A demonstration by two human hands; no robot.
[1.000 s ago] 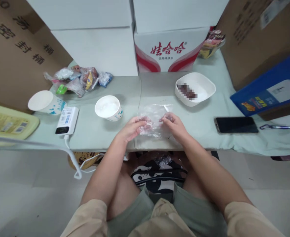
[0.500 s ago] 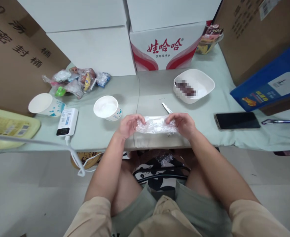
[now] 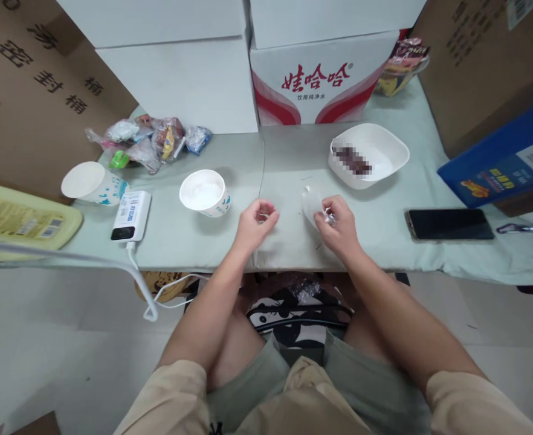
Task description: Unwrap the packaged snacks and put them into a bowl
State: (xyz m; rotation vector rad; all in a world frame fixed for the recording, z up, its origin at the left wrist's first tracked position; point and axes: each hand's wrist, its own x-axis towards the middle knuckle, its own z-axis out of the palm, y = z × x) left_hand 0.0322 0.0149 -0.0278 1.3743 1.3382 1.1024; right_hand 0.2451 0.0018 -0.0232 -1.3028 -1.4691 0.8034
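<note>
My right hand (image 3: 339, 223) is closed on a piece of clear plastic film (image 3: 312, 201), pinched between thumb and fingers. A loose flap of it hangs out to the left, over the green-grey tablecloth. My left hand (image 3: 256, 222) is apart from the film, its fingers loosely curled and the thumb held off them, with nothing seen in it. A paper cup (image 3: 207, 192) with pale contents stands left of my left hand. Beyond my right hand sits a white bowl (image 3: 387, 154) with dark, pixelated contents.
At left are another paper cup (image 3: 87, 181), a cabled power bank (image 3: 132, 214), a yellow bottle (image 3: 26, 220) and bagged snacks (image 3: 151, 145). White boxes (image 3: 180, 84) line the back. A phone (image 3: 449, 224), a pen (image 3: 524, 229) and a blue box (image 3: 502, 157) are at right. Crumpled plastic (image 3: 307, 291) lies below the table edge.
The plastic film, stretched between both hands before, is now only in my right hand. My left hand has let go of it. The camera view has shifted slightly.
</note>
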